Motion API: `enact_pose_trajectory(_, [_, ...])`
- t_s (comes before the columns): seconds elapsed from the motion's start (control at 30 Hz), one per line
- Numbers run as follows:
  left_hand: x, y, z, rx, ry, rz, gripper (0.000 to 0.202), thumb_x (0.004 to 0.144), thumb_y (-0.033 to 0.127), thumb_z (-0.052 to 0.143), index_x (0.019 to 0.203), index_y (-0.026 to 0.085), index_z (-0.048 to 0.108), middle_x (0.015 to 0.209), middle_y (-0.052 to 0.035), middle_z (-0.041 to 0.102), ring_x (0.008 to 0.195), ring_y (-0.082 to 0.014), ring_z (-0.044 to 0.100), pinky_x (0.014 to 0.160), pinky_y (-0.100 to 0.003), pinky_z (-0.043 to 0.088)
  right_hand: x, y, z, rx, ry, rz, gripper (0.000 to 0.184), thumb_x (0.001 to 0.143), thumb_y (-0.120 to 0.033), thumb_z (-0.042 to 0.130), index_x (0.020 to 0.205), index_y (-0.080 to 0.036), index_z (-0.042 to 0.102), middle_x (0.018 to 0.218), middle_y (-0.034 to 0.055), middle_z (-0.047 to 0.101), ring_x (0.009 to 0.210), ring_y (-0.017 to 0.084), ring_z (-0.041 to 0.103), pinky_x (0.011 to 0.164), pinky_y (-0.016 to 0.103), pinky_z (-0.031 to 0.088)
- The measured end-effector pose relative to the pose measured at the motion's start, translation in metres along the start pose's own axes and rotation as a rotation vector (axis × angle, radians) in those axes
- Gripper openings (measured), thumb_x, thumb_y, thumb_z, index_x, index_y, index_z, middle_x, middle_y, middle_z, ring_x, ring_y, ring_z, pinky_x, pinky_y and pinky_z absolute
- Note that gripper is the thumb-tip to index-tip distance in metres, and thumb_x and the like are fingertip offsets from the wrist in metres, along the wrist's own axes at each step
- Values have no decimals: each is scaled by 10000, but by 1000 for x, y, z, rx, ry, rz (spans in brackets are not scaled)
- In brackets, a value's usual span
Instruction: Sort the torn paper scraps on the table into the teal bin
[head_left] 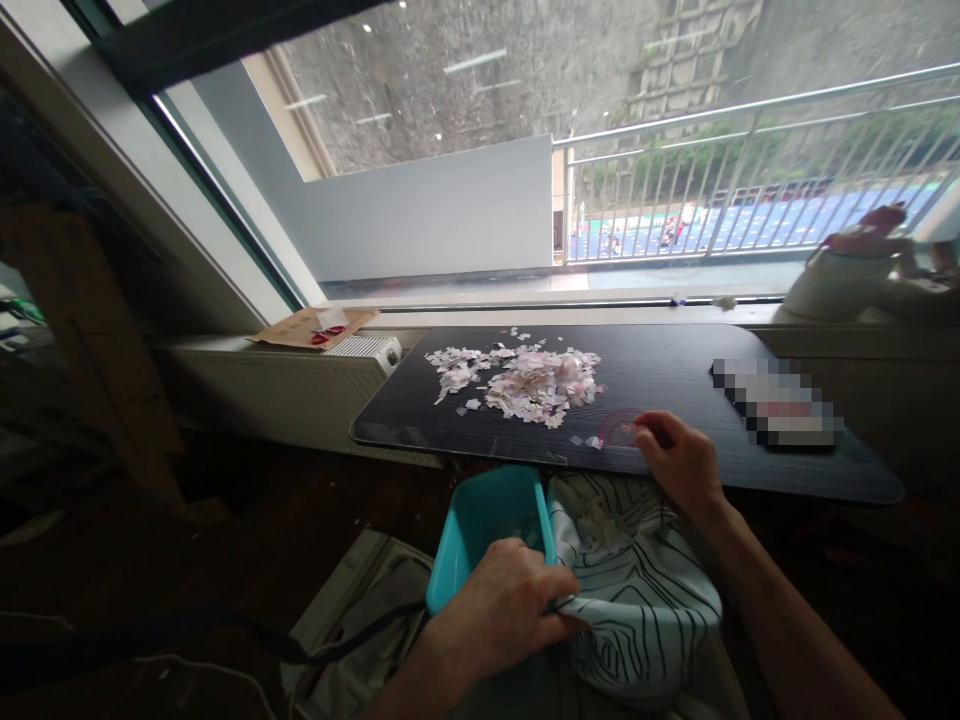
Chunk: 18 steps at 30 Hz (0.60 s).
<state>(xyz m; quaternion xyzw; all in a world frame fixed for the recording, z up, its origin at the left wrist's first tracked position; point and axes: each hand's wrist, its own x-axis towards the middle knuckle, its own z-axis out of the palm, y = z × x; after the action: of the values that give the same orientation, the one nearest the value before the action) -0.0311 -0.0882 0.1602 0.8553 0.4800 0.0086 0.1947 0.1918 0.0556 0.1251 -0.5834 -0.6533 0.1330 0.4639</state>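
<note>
My left hand (510, 600) is closed on the near left rim of a basket (637, 640) covered in white cloth with black lines, where it meets a teal plastic bin (450, 560). Small pale scraps lie inside the basket. At the table's near edge, my right hand (679, 450) pinches a thin, see-through piece with a pink curved outline (619, 427); its exact kind is unclear. Left of that hand, a heap of small white and pinkish paper scraps (540, 380) spreads over the dark table (660, 360). A few loose scraps (592, 441) lie beside the see-through piece.
A blurred-out flat object (776, 403) lies on the table's right side. Brown cardboard with red-handled scissors (328, 335) rests on the ledge at left, beside a white radiator (300, 400). Behind stands a large window. A pale box (360, 600) is on the floor.
</note>
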Motion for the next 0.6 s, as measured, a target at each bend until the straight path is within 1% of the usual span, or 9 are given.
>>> enact_pose_trajectory(0.13, [0, -1, 2, 14, 3, 2, 234, 852, 460, 608, 855, 235, 672, 674, 7, 644, 662, -176, 603, 667, -268, 369, -5, 0, -6, 8, 50, -36, 210, 748, -362, 561, 815, -204, 683, 647, 12, 666, 561, 166, 583, 597, 282, 459])
enact_pose_trajectory(0.27, [0, 0, 3, 8, 27, 1, 226, 851, 453, 612, 851, 235, 672, 673, 10, 647, 655, -173, 602, 670, -267, 366, -6, 3, -5, -9, 31, -85, 222, 766, -357, 560, 846, -198, 693, 691, 25, 684, 596, 170, 601, 627, 287, 467])
enact_pose_trajectory(0.37, [-1, 0, 2, -1, 24, 0, 232, 852, 459, 610, 851, 235, 672, 669, 13, 645, 649, -169, 600, 674, -266, 367, -5, 3, -4, -23, 50, -89, 227, 780, -358, 556, 862, -198, 693, 713, 29, 693, 610, 171, 613, 636, 287, 469])
enact_pose_trajectory(0.43, [0, 1, 1, -2, 21, 3, 233, 852, 458, 609, 841, 233, 670, 662, 15, 640, 646, -167, 599, 673, -266, 368, -5, -1, -2, -26, 56, -123, 227, 790, -360, 550, 869, -201, 692, 721, 31, 695, 609, 168, 611, 628, 282, 466])
enact_pose_trajectory(0.5, [0, 2, 0, 7, 21, 3, 227, 847, 451, 618, 830, 230, 667, 655, 16, 634, 643, -167, 596, 669, -265, 367, -5, -6, 0, -56, 28, -165, 223, 795, -354, 544, 873, -206, 692, 744, 34, 701, 621, 170, 614, 632, 284, 463])
enact_pose_trajectory(0.6, [0, 2, -1, 21, 17, 2, 233, 845, 452, 620, 827, 225, 666, 654, 12, 634, 644, -169, 595, 664, -263, 365, -3, -14, 3, -91, -82, -195, 218, 804, -354, 540, 878, -216, 692, 766, 31, 707, 639, 171, 622, 625, 279, 454])
